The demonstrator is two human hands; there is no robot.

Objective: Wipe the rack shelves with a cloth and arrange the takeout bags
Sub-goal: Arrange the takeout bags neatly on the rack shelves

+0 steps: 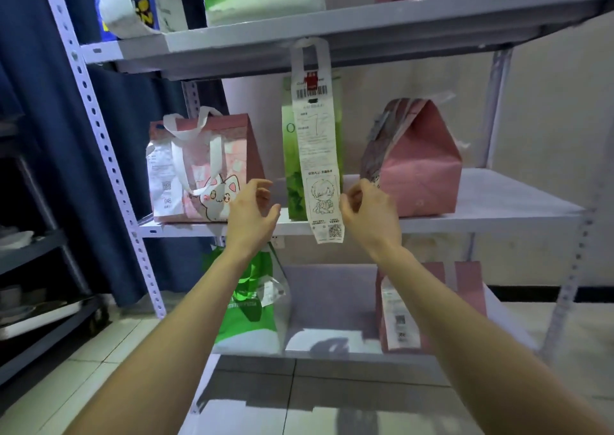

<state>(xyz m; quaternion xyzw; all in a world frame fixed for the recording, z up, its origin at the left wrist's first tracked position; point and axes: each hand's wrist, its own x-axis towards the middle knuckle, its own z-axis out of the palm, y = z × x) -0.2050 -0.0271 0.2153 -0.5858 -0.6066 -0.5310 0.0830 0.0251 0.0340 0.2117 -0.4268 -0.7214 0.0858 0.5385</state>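
Both arms reach toward frame centre, left hand [253, 209] and right hand [369, 212] loosely curled and empty, flanking the green bag [293, 195], one of three bags on the middle shelf [505, 198].

Long receipt [319, 155] hanging down front of tall green bag [288, 155]: barcode [310, 93] at top, large handwritten "7" [317, 124] below it, QR code [335, 231] at bottom end; printed lines too small to read.
Tall green bag: single pale letter "O" [290, 128] showing left of receipt.
Pink cat bag [232, 155]: white slip [161, 175] with small QR code and digits reading roughly "046" [167, 201].
Lower pink bag [465, 288]: slip [397, 321] with QR code, text illegible.
Lower green bag [246, 321]: white lettering blurred.
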